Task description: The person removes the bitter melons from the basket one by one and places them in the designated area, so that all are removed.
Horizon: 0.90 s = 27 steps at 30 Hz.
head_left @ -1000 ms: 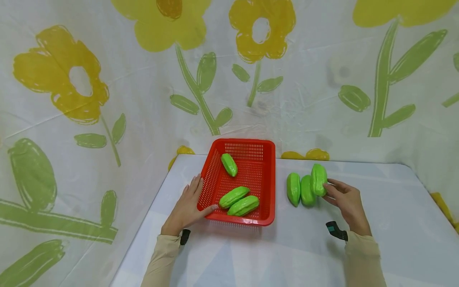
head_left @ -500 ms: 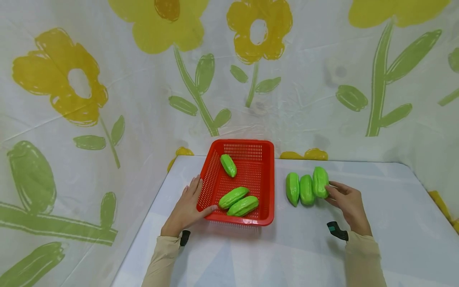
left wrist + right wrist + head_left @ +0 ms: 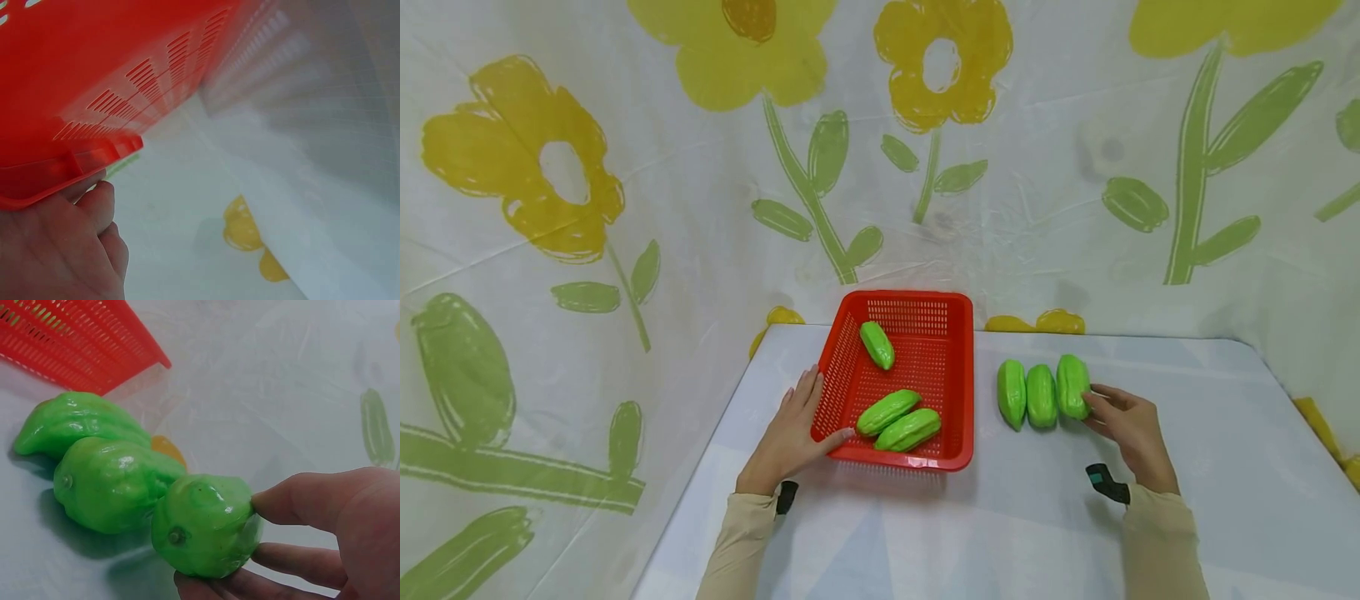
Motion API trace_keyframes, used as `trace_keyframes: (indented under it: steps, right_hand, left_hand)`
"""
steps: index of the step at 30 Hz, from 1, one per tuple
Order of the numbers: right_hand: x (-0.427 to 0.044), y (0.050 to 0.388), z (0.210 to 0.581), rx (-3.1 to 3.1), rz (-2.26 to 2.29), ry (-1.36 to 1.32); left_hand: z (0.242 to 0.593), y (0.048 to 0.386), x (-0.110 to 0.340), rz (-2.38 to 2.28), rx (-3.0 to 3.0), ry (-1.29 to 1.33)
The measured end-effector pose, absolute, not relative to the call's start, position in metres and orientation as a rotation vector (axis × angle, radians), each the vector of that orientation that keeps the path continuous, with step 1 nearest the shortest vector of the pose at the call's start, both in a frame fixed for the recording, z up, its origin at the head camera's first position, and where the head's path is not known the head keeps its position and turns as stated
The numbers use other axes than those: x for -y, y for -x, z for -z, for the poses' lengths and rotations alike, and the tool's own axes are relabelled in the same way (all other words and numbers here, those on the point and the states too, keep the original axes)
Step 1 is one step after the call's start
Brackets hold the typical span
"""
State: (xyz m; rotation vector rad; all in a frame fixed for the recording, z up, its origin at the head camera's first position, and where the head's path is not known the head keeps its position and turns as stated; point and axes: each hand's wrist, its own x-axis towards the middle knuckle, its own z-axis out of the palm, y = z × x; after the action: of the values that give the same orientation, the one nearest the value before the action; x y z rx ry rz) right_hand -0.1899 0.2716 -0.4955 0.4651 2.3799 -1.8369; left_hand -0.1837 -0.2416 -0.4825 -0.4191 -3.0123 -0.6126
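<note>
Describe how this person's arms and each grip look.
Left sleeve and right sleeve are long and beige. Beside them, the left wrist device is black; the right wrist device, black with a teal patch. Left grip and right grip are ungloved.

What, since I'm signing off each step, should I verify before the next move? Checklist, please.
1. Right hand gripping the rightmost green fruit: ok, thumb and fingers pinch it.
2. Left hand at the red basket: ok, it touches the left side.
3. Basket space: ok, its floor is bare toward the far-right corner.
4. Gap between rightmost and middle green fruit: cannot tell, they sit too close.
5. Rightmost green fruit resting on the table: cannot tell, its underside is hidden.
</note>
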Motion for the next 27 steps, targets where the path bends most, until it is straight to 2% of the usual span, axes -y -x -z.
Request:
trace_keyframes:
  steps: [27]
  right_hand:
    - [-0.281, 0.193, 0.511, -2.396, 1.737, -0.449]
  left_hand:
    - [0.479, 0.182, 0.241, 0.648, 2.992, 0.440]
